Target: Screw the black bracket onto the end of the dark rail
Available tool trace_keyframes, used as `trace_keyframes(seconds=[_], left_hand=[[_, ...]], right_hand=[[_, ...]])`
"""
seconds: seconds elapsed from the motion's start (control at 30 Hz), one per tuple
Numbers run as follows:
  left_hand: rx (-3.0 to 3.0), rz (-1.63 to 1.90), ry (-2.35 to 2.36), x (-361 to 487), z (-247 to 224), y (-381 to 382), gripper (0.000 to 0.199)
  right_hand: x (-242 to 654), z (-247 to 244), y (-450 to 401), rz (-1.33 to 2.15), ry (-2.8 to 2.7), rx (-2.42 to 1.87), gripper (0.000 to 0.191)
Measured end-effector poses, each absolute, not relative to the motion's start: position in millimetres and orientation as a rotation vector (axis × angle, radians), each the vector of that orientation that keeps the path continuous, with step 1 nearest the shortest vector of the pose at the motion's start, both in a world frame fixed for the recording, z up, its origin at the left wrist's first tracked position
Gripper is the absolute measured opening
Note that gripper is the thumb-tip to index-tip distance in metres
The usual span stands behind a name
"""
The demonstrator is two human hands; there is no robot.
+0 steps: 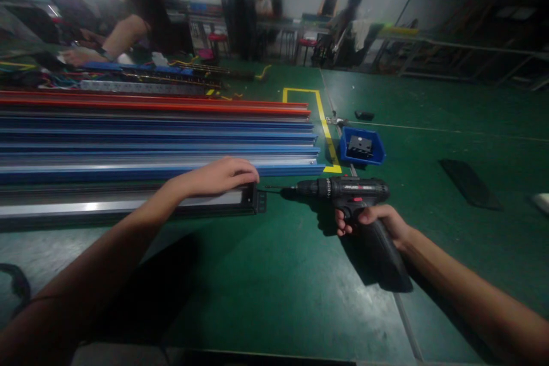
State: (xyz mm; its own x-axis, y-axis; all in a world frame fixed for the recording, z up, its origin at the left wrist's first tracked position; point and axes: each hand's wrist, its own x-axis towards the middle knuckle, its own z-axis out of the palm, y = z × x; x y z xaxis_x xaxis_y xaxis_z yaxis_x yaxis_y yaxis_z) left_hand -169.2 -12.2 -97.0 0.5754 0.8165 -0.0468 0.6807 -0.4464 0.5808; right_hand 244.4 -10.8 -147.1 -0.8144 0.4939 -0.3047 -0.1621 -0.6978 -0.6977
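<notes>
My right hand (376,223) grips the handle of a black cordless drill (343,190). Its bit points left at the black end cap (259,201) of a long dark rail (128,206) lying on the green table. My left hand (223,176) rests palm down on top of that rail's right end, fingers curled over it. The bit tip sits just short of, or touching, the end cap; which one is unclear.
Behind the rail lie several long blue, silver and red rails (171,137). A small blue bin (362,146) with a dark part stands beyond the drill beside yellow floor tape (321,117). A dark flat strip (469,183) lies right. Other people work at far benches.
</notes>
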Motion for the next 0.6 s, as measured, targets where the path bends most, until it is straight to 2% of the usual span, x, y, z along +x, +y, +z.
trace_keyframes(seconds=[0.6], left_hand=[[2.396, 0.364, 1.171, -168.5, -116.8, -11.2, 0.042]], right_hand=[[243.4, -145.4, -10.8, 2.527, -1.017, -0.652, 0.039]])
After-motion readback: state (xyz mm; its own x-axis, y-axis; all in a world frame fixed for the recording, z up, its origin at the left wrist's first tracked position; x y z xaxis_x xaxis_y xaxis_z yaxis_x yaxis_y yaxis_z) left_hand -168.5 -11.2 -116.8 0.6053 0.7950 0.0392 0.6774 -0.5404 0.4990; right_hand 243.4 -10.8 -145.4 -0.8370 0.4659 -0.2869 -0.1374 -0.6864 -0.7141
